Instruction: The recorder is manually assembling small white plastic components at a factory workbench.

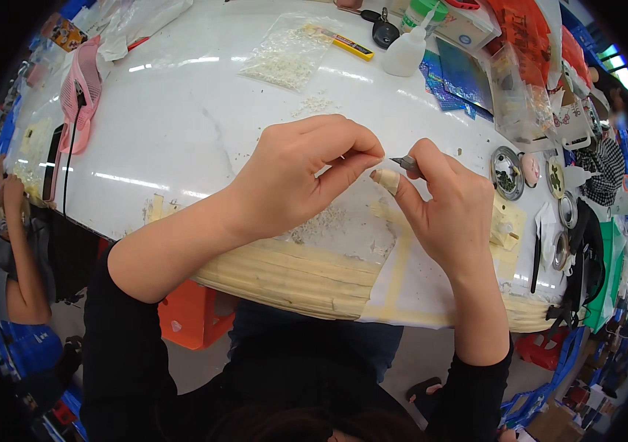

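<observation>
We see the left hand closed in a pinch, thumb and forefinger meeting at the tips; whatever may sit between them is too small for us to make out. The right hand grips a grey pointed tool, its dark tip just beside the left fingertips. We cannot tell whether the two touch, and the tool's rear end is hidden inside the right hand. Pale tape wraps the right thumb near its tip.

Below the left hand, pale crumbs lie on the white table, partly covered from us by that hand and its forearm. Beyond both hands rests a clear bag of pale bits, its glare blurring the contents. To the right of the right hand, we find a round metal dish with small dark green pieces, too tiny to identify. Well to the left of the left hand, we see a co-worker's arm, the rest of that person largely lost in the dark rim.
</observation>
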Available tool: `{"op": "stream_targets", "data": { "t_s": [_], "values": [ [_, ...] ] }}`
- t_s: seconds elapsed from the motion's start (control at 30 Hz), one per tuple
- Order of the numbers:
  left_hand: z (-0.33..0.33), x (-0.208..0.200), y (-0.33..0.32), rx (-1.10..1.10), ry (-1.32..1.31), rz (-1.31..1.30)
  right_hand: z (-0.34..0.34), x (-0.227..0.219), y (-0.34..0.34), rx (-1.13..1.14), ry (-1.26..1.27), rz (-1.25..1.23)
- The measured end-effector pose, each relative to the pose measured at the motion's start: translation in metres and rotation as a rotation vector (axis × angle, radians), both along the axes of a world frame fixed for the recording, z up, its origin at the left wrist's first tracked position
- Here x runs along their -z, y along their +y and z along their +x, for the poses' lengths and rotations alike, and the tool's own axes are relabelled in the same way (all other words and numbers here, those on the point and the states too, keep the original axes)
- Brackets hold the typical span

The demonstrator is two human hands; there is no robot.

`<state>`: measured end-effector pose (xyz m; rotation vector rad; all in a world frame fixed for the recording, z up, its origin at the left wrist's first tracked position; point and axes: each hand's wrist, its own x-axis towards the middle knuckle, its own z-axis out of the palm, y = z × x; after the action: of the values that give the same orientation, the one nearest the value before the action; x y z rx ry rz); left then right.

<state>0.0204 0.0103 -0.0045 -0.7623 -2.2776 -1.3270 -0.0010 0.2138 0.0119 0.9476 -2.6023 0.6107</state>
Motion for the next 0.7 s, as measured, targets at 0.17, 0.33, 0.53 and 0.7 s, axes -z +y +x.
{"op": "stream_targets", "data": {
  "t_s": [0.17, 0.33, 0.53, 0.7],
  "values": [
    [0.0009, -0.0002, 0.0008, 0.022, -0.002, -0.012, -0.0011, 0.0025, 0.001, -0.001, 0.021, 0.01],
    [0.0009, -0.0001, -0.0001, 0.027, 0.009, -0.014, -0.0007, 0.002, -0.0001, -0.006, -0.001, 0.026],
    [0.0008, -0.0015, 0.0001, 0.034, 0.009, -0.012, -0.0007, 0.0026, 0.0, -0.01, -0.012, 0.012],
    [0.001, -0.0005, -0.0004, 0.032, 0.015, -0.013, -0.0008, 0.0028, -0.0006, -0.015, -0.007, 0.012]
  ]
}}
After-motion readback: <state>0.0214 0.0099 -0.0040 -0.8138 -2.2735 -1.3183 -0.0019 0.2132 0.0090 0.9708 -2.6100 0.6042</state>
